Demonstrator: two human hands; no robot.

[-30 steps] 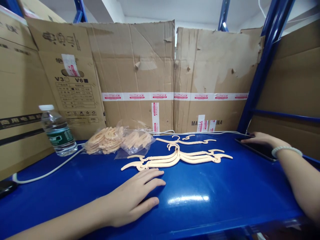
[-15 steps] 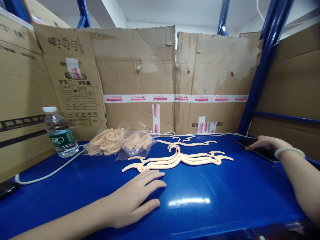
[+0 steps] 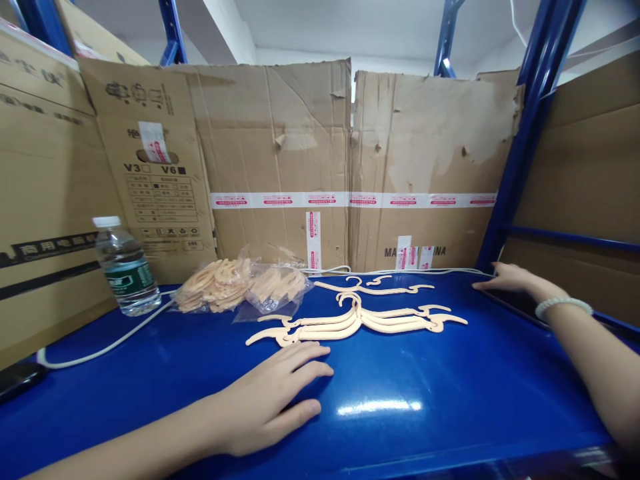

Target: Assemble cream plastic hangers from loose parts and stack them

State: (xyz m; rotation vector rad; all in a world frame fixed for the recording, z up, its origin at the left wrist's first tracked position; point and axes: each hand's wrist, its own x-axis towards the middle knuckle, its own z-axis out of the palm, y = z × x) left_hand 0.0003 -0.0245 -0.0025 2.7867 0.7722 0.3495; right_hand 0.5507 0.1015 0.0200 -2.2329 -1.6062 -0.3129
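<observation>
My left hand [image 3: 280, 390] lies open on the blue tabletop, fingers stretched out and apart, palm down. Just beyond its fingertips is a stack of cream plastic folding hangers [image 3: 325, 328] with their hooks pointing away. Behind the stack lies another cream hanger [image 3: 385, 291], with a small loose hanger piece [image 3: 379, 281] beside its hook. At the far right, my right hand [image 3: 510, 277] reaches over a dark phone [image 3: 517, 305], thumb and fingers apart. Its fingertips are close to the white cable [image 3: 450, 271]; whether they touch it, I cannot tell.
Two clear bags of cream plastic parts [image 3: 217, 285] lie at the back left. A water bottle [image 3: 127, 267] stands left of them. A black object [image 3: 20, 380] sits at the left edge. Cardboard panels [image 3: 280, 160] and blue posts [image 3: 530, 120] enclose the table [image 3: 450, 413].
My right hand has moved left and away from me along the phone, toward its far end. My left hand stays put. The view has tilted slightly.
</observation>
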